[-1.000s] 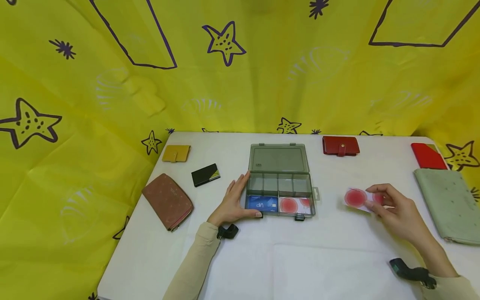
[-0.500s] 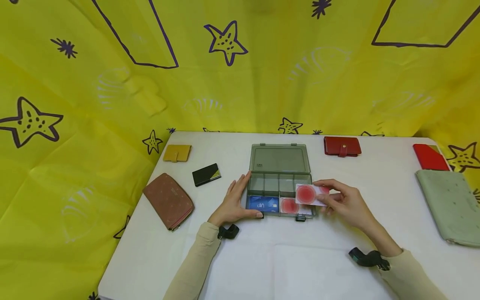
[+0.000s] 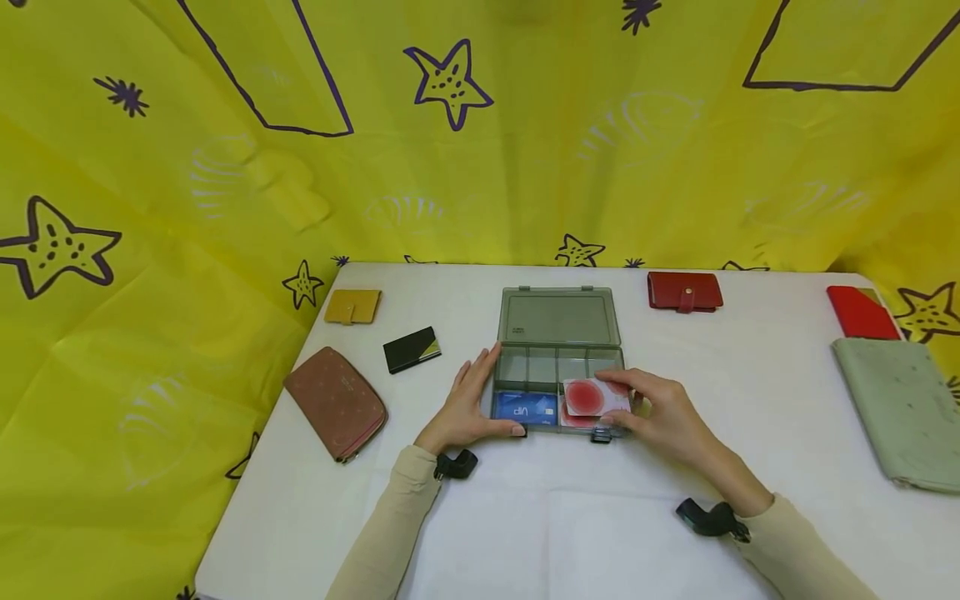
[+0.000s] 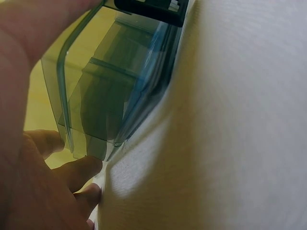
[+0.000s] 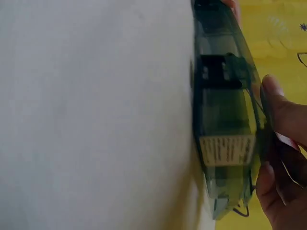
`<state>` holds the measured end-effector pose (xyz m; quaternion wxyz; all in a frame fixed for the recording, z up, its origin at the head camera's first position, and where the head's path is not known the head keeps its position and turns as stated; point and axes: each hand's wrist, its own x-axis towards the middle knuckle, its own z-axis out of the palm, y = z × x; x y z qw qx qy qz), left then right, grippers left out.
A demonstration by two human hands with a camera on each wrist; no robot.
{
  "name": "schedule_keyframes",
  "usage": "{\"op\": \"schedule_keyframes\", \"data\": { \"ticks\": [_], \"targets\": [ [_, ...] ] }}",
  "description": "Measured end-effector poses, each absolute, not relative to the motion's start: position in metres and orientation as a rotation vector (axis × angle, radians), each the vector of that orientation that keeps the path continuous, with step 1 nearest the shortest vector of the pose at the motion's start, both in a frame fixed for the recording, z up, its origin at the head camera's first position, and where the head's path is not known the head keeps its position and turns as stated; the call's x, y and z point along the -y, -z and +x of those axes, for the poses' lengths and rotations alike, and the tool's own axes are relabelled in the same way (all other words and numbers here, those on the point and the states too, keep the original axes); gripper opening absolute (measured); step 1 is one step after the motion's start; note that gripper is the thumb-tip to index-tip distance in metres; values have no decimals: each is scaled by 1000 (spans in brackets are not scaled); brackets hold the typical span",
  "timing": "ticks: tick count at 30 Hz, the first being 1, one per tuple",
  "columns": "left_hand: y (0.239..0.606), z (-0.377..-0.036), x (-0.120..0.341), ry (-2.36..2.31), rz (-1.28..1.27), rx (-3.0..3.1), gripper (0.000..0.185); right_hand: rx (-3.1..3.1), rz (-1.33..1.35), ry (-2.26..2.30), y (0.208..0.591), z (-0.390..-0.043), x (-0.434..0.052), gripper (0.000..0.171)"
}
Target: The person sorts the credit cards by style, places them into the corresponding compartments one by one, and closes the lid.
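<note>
A smoky clear compartment box (image 3: pixel 558 321) lies with its lid folded back in the middle of the white table (image 3: pixel 600 533). A blue card (image 3: pixel 523 407) fills its front left compartment, and a red-dot card (image 3: pixel 576 420) lies in the front right one. My right hand (image 3: pixel 660 417) pinches another white card with a red circle (image 3: pixel 592 395) just over that front right compartment. My left hand (image 3: pixel 468 404) rests against the box's left end, fingers straight along the wall, thumb along the front edge. The left wrist view shows the box corner (image 4: pixel 110 86). The right wrist view shows its front wall (image 5: pixel 223 115).
At the left lie a yellow wallet (image 3: pixel 352 307), a black card case (image 3: pixel 410 350) and a pink-brown zip wallet (image 3: pixel 336 402). A red snap wallet (image 3: pixel 684 292) sits behind right, with a red case (image 3: pixel 857 312) and a grey-green pouch (image 3: pixel 896 408) at the right edge. Yellow cloth hangs behind.
My right hand has carried the red-circle card leftward from the bare table to just above the box's front right compartment. The left hand and the box stayed put.
</note>
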<state>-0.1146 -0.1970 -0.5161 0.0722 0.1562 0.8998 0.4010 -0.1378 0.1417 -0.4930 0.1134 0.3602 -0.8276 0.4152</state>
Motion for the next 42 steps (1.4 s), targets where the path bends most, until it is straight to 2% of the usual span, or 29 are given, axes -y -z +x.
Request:
{"op": "schedule_keyframes", "data": {
  "ticks": [7, 9, 12, 17, 21, 27, 29, 33, 36, 42],
  "targets": [
    [514, -114, 195, -1210, 432, -2678, 133, 2551, 1007, -1040, 490, -133, -137, 44],
    [514, -113, 195, -1211, 440, -2685, 133, 2587, 925, -1076, 487, -138, -141, 48],
    [515, -113, 197, -1215, 450, -2697, 133, 2706, 797, -1249, 483, -151, -149, 66],
    [517, -112, 198, -1235, 456, -2701, 136, 2826, 636, -1924, 488, -174, -162, 93],
    [517, -111, 198, -1247, 426, -2676, 143, 2712, 577, -2314, 495, -185, -163, 102],
    [517, -113, 199, -1252, 448, -2664, 143, 2631, 523, -2463, 497, -190, -161, 106],
    [517, -113, 199, -1259, 483, -2680, 134, 2623, 516, -2474, 497, -190, -161, 105],
    [518, -114, 200, -1351, 522, -2694, 103, 2578, 500, -2485, 498, -189, -161, 99],
    [518, -113, 201, -1482, 472, -2638, 86, 2544, 532, -2414, 501, -186, -161, 86],
    [515, -112, 205, -1669, 372, -2457, 88, 2439, 594, -2381, 507, -178, -168, 45]
  ]
}}
